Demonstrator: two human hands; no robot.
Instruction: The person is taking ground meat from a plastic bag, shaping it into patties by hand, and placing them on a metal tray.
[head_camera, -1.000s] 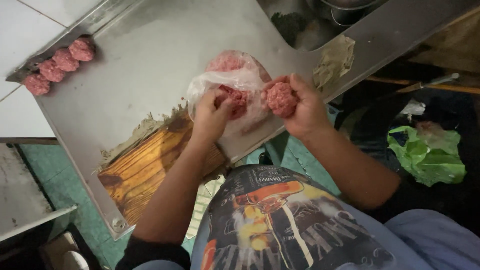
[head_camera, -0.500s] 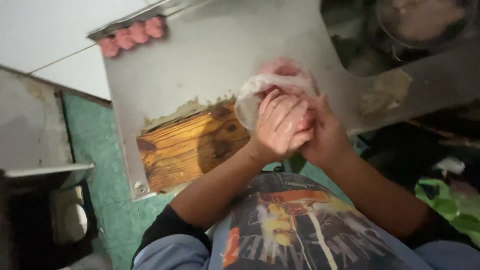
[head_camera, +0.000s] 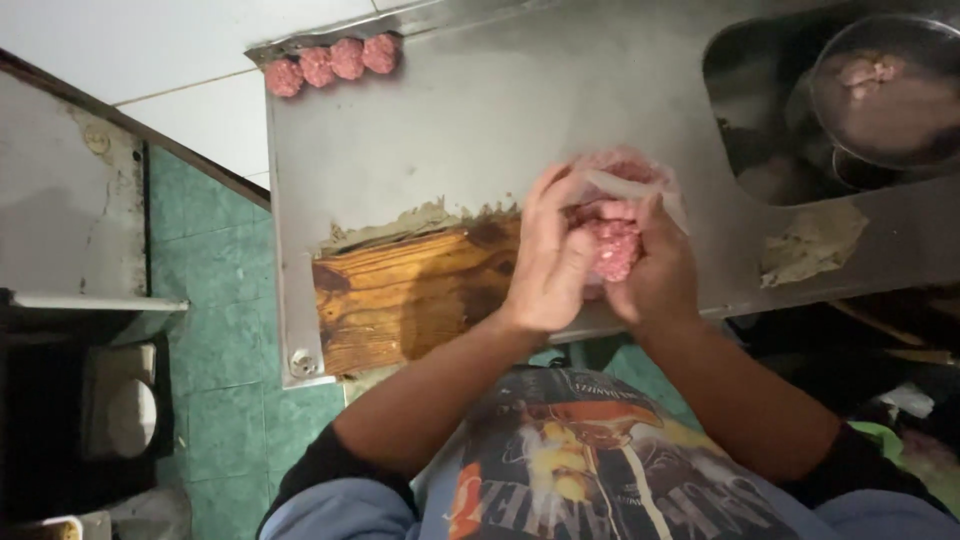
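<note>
A lump of pink minced meat (head_camera: 612, 246) sits pressed between both my palms above the front edge of the metal counter (head_camera: 480, 130). My left hand (head_camera: 548, 258) cups it from the left and my right hand (head_camera: 656, 268) from the right. Just behind my fingers lies a clear plastic bag (head_camera: 625, 178) with more minced meat in it. Several formed meatballs (head_camera: 332, 62) stand in a row at the counter's far left corner.
A bare wooden patch (head_camera: 400, 295) shows where the counter's metal sheet is torn. A sink (head_camera: 760, 120) at the right holds a round pot (head_camera: 885, 90) with meat in it. A crumpled scrap (head_camera: 810, 245) lies beside the sink. Green floor tiles (head_camera: 215, 320) are at the left.
A second ago my hands were apart, the right holding a lump of meat and the left at the bag. They have come together around the meat. The camera view has shifted right.
</note>
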